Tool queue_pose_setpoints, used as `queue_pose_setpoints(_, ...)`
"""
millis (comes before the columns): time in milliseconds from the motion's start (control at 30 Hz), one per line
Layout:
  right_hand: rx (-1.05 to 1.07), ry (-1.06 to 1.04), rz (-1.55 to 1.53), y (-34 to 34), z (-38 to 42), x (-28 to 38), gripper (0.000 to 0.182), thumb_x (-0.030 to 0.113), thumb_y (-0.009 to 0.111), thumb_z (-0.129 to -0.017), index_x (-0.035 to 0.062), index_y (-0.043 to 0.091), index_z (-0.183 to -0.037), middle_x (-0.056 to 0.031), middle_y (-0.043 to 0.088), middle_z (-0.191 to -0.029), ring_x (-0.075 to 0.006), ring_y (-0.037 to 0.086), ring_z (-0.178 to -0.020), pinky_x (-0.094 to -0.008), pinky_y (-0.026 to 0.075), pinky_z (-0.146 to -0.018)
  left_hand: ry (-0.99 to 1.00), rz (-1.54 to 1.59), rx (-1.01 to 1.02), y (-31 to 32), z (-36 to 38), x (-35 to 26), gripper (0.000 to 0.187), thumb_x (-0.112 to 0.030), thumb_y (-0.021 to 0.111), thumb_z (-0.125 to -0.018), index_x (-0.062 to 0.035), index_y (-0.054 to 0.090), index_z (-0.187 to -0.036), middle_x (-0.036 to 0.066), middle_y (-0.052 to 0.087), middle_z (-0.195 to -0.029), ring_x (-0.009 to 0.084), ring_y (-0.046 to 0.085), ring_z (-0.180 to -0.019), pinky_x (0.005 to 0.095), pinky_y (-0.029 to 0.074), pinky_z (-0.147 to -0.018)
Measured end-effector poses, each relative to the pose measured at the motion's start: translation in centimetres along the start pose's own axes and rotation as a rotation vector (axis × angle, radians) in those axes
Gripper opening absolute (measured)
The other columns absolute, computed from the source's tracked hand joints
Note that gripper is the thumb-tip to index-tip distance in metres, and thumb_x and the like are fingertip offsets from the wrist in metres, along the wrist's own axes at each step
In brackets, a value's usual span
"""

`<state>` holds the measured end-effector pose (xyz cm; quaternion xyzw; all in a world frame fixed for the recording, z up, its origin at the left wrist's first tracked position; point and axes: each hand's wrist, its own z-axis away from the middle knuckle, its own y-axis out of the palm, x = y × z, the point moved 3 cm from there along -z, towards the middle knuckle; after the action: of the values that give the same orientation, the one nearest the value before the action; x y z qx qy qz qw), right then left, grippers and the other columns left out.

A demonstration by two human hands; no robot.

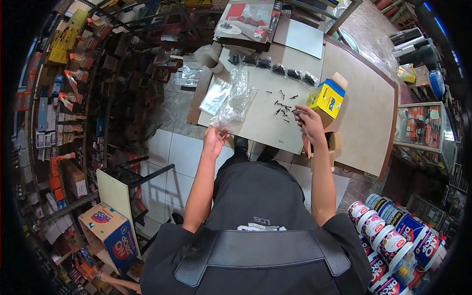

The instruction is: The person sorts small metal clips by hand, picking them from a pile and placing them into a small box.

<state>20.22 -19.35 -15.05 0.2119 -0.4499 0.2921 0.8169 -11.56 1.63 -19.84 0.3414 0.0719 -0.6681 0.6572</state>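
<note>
My left hand (215, 141) is at the table's near edge, its fingers closed on the lower end of a crumpled clear plastic bag (236, 101). Flat clear packets (215, 97) lie beside that bag. My right hand (310, 123) is over the table with its fingertips pinched on dark screws; how many is hidden. Left of it, loose black screws (282, 107) are scattered on the tabletop. Behind them is a row of small clear bags filled with black screws (278, 70). A yellow and blue box (328, 101) stands open just right of my right hand.
An open cardboard box (334, 147) is at the near edge, by my right forearm. A plastic roll (209, 59) stands at the table's left, and a boxed product (246, 19) lies at the back. Stacked paint tubs (386, 241) are at lower right. Another person's arm (118, 282) shows at lower left.
</note>
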Motion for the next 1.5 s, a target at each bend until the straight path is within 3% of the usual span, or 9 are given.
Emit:
queue_pose_setpoints(67, 0.019, 0.012, -0.276, -1.9, 1.3, 0.1, 0.030, -0.006, 0.051, -0.095, 0.0006, 0.065, -0.120, -0.0058, 0.064, -0.102, -0.0109, 0.057, -0.083, -0.0243, 0.048, -0.072, 0.001, 0.010, 0.018, -0.3, -0.5, 0.2, 0.026, -0.022, 0.052, -0.101, -0.0087, 0.056, -0.123, 0.007, 0.062, -0.120, 0.0215, 0.063, -0.102, 0.0407, 0.053, -0.083)
queue_pose_setpoints(333, -0.041, 0.026, -0.426, -8.8, 5.8, -1.6, 0.015, 0.007, 0.049, -0.092, 0.0036, 0.062, -0.096, -0.0009, 0.055, -0.078, -0.0140, 0.047, -0.061, -0.0272, 0.041, -0.058, -0.005, -0.007, 0.047, 0.6, -1.1, 0.2, 0.027, -0.022, 0.052, -0.100, -0.0090, 0.057, -0.124, 0.006, 0.062, -0.120, 0.0222, 0.063, -0.102, 0.0398, 0.053, -0.083)
queue_pose_setpoints(400, -0.123, 0.105, -0.198, -10.3, 5.6, -3.4, 0.018, 0.010, 0.055, -0.089, 0.0009, 0.066, -0.101, -0.0060, 0.062, -0.076, -0.0198, 0.054, -0.061, -0.0336, 0.047, -0.060, -0.001, -0.017, 0.068, 0.9, -1.2, 0.2, 0.030, -0.023, 0.052, -0.100, -0.0084, 0.056, -0.126, 0.007, 0.061, -0.122, 0.0226, 0.062, -0.103, 0.0401, 0.053, -0.083)
queue_pose_setpoints(467, -0.255, -0.118, 0.867, -10.4, 5.7, -4.0, 0.028, 0.014, 0.062, -0.086, 0.0018, 0.069, -0.110, -0.0149, 0.071, -0.089, -0.0274, 0.067, -0.075, -0.0367, 0.053, -0.070, -0.008, -0.033, 0.072, 1.3, -1.4, 0.2, 0.031, -0.023, 0.051, -0.100, -0.0080, 0.055, -0.128, 0.007, 0.060, -0.124, 0.0228, 0.062, -0.103, 0.0402, 0.053, -0.083)
queue_pose_setpoints(500, -0.255, -0.069, 0.994, -10.3, 6.1, -4.2, 0.037, 0.020, 0.069, -0.082, 0.0064, 0.070, -0.116, -0.0197, 0.072, -0.106, -0.0348, 0.070, -0.094, -0.0401, 0.055, -0.084, -0.014, -0.044, 0.072, 1.4, -1.4, 0.2, 0.033, -0.023, 0.051, -0.100, -0.0076, 0.054, -0.129, 0.007, 0.059, -0.125, 0.0229, 0.062, -0.104, 0.0404, 0.053, -0.083)
queue_pose_setpoints(633, -0.347, -0.081, 1.165, -6.3, 8.5, -1.9, 0.029, 0.024, 0.072, -0.082, 0.0018, 0.072, -0.102, -0.0227, 0.072, -0.096, -0.0400, 0.069, -0.094, -0.0469, 0.054, -0.081, -0.024, -0.048, 0.051, 2.4, -0.8, -0.2, 0.030, -0.016, 0.044, -0.102, -0.0075, 0.054, -0.129, 0.010, 0.060, -0.125, 0.0227, 0.064, -0.100, 0.0392, 0.054, -0.080)
queue_pose_setpoints(967, -0.285, 0.063, 1.156, -6.2, 7.6, -2.5, 0.027, 0.026, 0.070, -0.082, 0.0040, 0.071, -0.099, -0.0216, 0.072, -0.096, -0.0399, 0.068, -0.095, -0.0476, 0.054, -0.083, -0.013, -0.057, 0.064, 2.5, -0.5, 0.1, 0.031, -0.016, 0.044, -0.102, -0.0073, 0.053, -0.130, 0.010, 0.059, -0.126, 0.0226, 0.063, -0.101, 0.0391, 0.054, -0.079)
queue_pose_setpoints(1133, -0.277, -0.161, 1.134, -6.5, 7.9, -2.3, 0.021, 0.019, 0.069, -0.078, 0.0017, 0.071, -0.090, -0.0214, 0.071, -0.090, -0.0396, 0.069, -0.089, -0.0462, 0.055, -0.080, -0.004, -0.054, 0.070, 2.0, -1.0, 0.8, 0.032, -0.026, 0.052, -0.100, -0.0081, 0.057, -0.127, 0.006, 0.062, -0.120, 0.0201, 0.063, -0.101, 0.0383, 0.054, -0.082)
queue_pose_setpoints(1500, -0.196, -0.122, 1.088, -6.4, 8.1, -1.8, 0.017, 0.017, 0.067, -0.077, 0.0022, 0.072, -0.084, -0.0217, 0.071, -0.085, -0.0405, 0.069, -0.085, -0.0478, 0.055, -0.079, -0.013, -0.040, 0.071, 2.3, -0.9, 1.3, 0.030, -0.024, 0.055, -0.098, -0.0091, 0.058, -0.124, 0.006, 0.063, -0.117, 0.0202, 0.063, -0.100, 0.0382, 0.053, -0.082)
